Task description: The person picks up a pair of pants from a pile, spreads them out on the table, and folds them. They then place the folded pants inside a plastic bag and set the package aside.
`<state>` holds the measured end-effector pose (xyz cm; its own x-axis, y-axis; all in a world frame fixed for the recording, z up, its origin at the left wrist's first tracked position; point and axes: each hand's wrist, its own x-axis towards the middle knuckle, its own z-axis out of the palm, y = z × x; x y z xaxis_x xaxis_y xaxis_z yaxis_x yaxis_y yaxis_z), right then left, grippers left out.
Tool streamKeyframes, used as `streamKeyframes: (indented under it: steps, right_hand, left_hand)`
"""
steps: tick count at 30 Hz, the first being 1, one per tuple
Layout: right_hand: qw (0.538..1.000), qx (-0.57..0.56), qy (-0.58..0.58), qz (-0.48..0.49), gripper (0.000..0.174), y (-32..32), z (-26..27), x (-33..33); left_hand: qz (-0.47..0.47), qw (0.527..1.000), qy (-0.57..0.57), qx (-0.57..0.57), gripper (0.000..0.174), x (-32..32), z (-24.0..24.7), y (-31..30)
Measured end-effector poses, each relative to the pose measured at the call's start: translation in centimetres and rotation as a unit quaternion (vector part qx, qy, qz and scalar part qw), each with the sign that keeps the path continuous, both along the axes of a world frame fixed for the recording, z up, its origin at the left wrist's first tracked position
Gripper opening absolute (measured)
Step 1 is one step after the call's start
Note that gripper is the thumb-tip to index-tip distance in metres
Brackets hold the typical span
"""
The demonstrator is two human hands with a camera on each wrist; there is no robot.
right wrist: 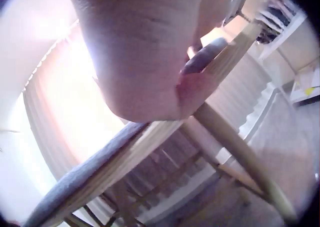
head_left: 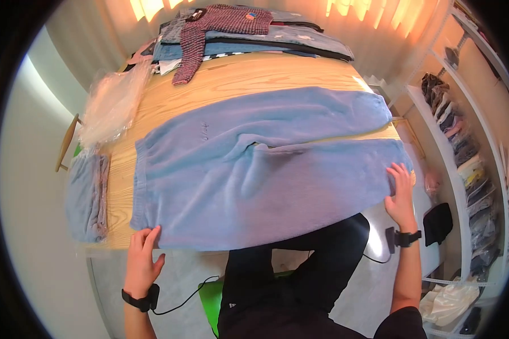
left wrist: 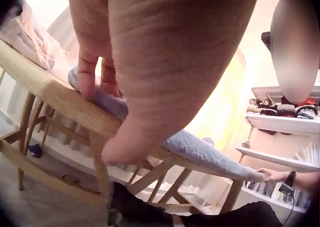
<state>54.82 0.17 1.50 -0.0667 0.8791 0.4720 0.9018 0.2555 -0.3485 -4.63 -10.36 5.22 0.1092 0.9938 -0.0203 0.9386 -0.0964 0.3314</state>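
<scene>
A fuzzy light-blue pair of trousers (head_left: 203, 186) lies spread sideways over the wooden table, waistband to the left and leg ends to the right. My left hand (head_left: 142, 257) touches the waistband's near corner with its fingertips. In the left wrist view the fingers (left wrist: 87, 79) reach down onto the cloth at the table edge, the thumb held apart. Over at the nearer leg's end, my right hand (head_left: 401, 195) rests with extended fingers on the cloth. The right wrist view mostly shows the hand's heel (right wrist: 145, 61), hiding the fingertips.
Folded jeans and other garments (head_left: 254, 42) are piled at the table's back, a knitted top (head_left: 226, 22) uppermost. Clear plastic bags (head_left: 110, 107) and a bagged blue garment (head_left: 86, 195) lie along the left edge. Shelves of clothes (head_left: 464, 147) stand right.
</scene>
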Motion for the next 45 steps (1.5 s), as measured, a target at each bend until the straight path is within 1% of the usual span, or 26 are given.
streamKeyframes:
  steps: [1,2,3,5,6,8,9,11,12,14,16,18,21,25,26,27,28,29,30,32,34,37,39,42,44,45]
  right_hand:
    - [0.979,-0.004,-0.193,-0.06,0.059,-0.8,0.4,0.7]
    - [0.979,-0.007,-0.194,-0.061,0.059,-1.3,0.2,1.5]
    - [0.981,-0.015,-0.179,-0.071,0.061,-1.8,-0.2,2.5]
    - [0.986,-0.007,-0.14,-0.093,0.057,-2.1,-1.6,4.8]
    - [0.985,-0.008,-0.143,-0.098,0.057,-2.3,-1.8,6.1]
    - [0.983,-0.035,-0.12,-0.132,0.042,-2.7,-1.9,7.8]
    - [0.983,-0.033,-0.12,-0.136,0.042,-2.7,-1.4,7.7]
    - [0.984,0.118,-0.103,-0.088,0.024,-2.2,-0.1,7.2]
    - [0.983,0.12,-0.103,-0.089,0.024,-1.6,0.2,7.4]
    - [0.965,0.12,0.207,-0.111,0.013,0.1,0.9,8.4]
    - [0.958,0.129,0.234,-0.098,0.012,2.8,2.4,9.9]
    - [0.954,0.167,0.236,-0.081,0.016,6.1,4.8,9.8]
    - [0.963,0.202,0.157,-0.084,0.027,11.9,9.2,7.0]
    - [0.947,0.154,0.267,-0.088,0.048,21.0,9.4,5.0]
    - [0.949,0.132,0.265,-0.108,0.065,22.7,8.0,4.4]
    - [0.937,0.048,0.336,-0.087,0.077,24.1,6.0,3.9]
    - [0.956,0.019,0.286,-0.071,0.085,26.9,2.4,5.2]
    - [0.975,-0.033,0.195,-0.104,0.087,28.0,-0.1,5.2]
    - [0.992,-0.052,0.085,-0.08,0.086,25.4,1.2,1.7]
    - [0.996,-0.067,0.055,-0.03,0.078,24.4,0.2,-0.7]
    - [0.97,-0.188,-0.133,-0.073,0.071,23.8,-1.0,-2.2]
    - [0.965,-0.209,-0.126,-0.101,0.065,20.9,1.0,-4.0]
    - [0.951,-0.243,-0.138,-0.131,0.064,19.0,3.5,-4.2]
    - [0.929,-0.319,-0.14,-0.126,0.058,16.8,4.6,-1.7]
    - [0.956,-0.275,0.029,-0.095,0.057,16.1,2.9,2.9]
    - [0.986,-0.079,-0.026,-0.146,0.056,16.1,0.4,4.9]
  left_hand:
    - [0.022,1.0,-0.017,0.001,0.069,-0.6,-0.6,-0.3]
    - [0.042,0.999,-0.033,0.001,0.06,-1.2,-0.9,-0.4]
    - [0.039,0.999,-0.036,-0.001,0.06,-1.7,-1.0,-0.7]
    - [0.037,0.998,-0.052,0.006,0.038,-2.3,-1.1,-0.9]
    - [0.033,0.998,-0.055,0.006,0.038,-2.2,-0.9,-0.8]
    - [-0.058,0.979,-0.006,0.196,0.025,-2.1,0.1,-0.4]
    - [-0.071,0.973,0.018,0.221,0.018,-2.3,0.6,-0.3]
    - [-0.056,0.968,-0.015,0.244,0.013,-4.2,0.7,-0.8]
    - [-0.036,0.963,-0.049,0.264,0.009,-5.2,0.7,-0.9]
    - [0.008,0.945,-0.101,0.31,0.009,-6.6,1.1,-0.6]
    - [0.055,0.921,-0.149,0.355,0.011,-7.6,1.7,-0.1]
    - [0.164,0.878,-0.165,0.419,0.017,-8.4,2.5,1.5]
    - [0.181,0.892,-0.171,0.376,0.022,-8.9,5.4,6.7]
    - [0.21,0.903,-0.122,0.354,0.033,-7.7,5.1,11.3]
    - [0.172,0.917,-0.049,0.356,0.038,-7.2,4.4,11.5]
    - [0.135,0.924,0.024,0.356,0.043,-6.7,3.8,11.6]
    - [0.141,0.922,0.027,0.36,0.043,-6.0,3.2,11.1]
    - [0.141,0.946,0.019,0.293,0.048,-5.3,2.5,10.1]
    - [0.14,0.965,0.011,0.223,0.053,-4.9,1.7,9.5]
    - [0.156,0.964,0.026,0.213,0.056,-4.7,-0.2,8.7]
    - [0.174,0.965,0.041,0.193,0.059,-4.8,-1.2,7.9]
    - [0.174,0.972,0.033,0.153,0.06,-4.9,-0.8,8.1]
    - [0.168,0.981,-0.072,0.067,0.061,-4.8,0.1,8.2]
    - [0.131,0.985,-0.097,0.052,0.064,-7.1,-0.4,8.0]
    - [0.124,0.989,-0.08,0.031,0.066,-8.0,-0.1,9.0]
    - [0.155,0.972,-0.164,0.061,0.064,-9.2,-0.8,10.1]
